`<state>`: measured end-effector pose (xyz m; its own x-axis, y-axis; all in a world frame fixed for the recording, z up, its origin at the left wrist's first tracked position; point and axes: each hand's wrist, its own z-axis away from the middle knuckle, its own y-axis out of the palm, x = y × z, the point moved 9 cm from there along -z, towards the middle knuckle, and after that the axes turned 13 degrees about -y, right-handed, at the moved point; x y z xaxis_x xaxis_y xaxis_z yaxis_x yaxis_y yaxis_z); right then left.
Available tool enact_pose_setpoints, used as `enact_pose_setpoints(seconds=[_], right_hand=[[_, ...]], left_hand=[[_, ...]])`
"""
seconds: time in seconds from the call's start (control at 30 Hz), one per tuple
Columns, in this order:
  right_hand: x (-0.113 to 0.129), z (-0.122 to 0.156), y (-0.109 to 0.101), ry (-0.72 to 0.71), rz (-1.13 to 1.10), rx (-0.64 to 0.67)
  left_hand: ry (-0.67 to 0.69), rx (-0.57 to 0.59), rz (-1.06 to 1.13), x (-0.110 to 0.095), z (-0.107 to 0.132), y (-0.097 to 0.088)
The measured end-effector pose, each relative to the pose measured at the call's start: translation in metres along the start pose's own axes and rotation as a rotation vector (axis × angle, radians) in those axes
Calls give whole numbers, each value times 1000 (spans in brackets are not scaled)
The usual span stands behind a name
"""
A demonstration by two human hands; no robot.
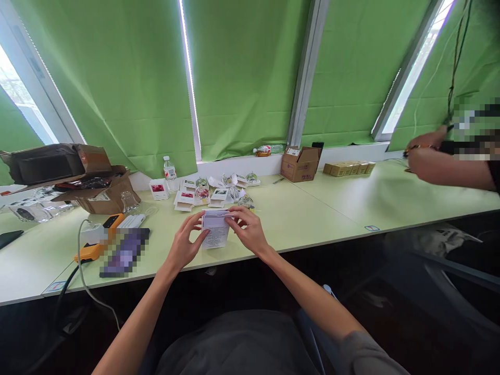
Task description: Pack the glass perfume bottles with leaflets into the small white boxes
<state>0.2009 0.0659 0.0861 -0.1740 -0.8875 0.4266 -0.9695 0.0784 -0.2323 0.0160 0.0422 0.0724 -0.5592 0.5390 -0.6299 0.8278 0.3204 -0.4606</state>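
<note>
Between my two hands is a small white cardboard box (215, 235) with fine print on the side facing me. My left hand (186, 240) grips its left side, thumb in front. On the right, my right hand (247, 227) pinches its upper right edge near the top flap. The box is held at the table's front edge; its inside is hidden. Just beyond lie several small white boxes (184, 197) with coloured pictures, some with flaps raised, among clear round objects (246, 202) that look like glass or plastic. One white box (159, 189) stands apart on the left.
A phone (125, 252), an orange power strip (114, 223) and cables lie left on the table (273, 219). Behind them sit open cartons (99, 198). A water bottle (170, 173), a brown carton (300, 164) and yellow boxes (349, 168) stand farther back. Another person's arm (449, 166) reaches in at right.
</note>
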Motion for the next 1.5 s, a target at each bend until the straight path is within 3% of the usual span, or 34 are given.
enact_pose_setpoints(seconds=[0.63, 1.0, 1.5], right_hand=[[10, 4, 0, -135, 108, -27], [11, 3, 3, -122, 88, 14], [8, 6, 9, -132, 85, 50]], left_hand=[[17, -15, -12, 3, 1, 1], [51, 3, -43, 2, 1, 3], [-6, 6, -54, 9, 1, 4]])
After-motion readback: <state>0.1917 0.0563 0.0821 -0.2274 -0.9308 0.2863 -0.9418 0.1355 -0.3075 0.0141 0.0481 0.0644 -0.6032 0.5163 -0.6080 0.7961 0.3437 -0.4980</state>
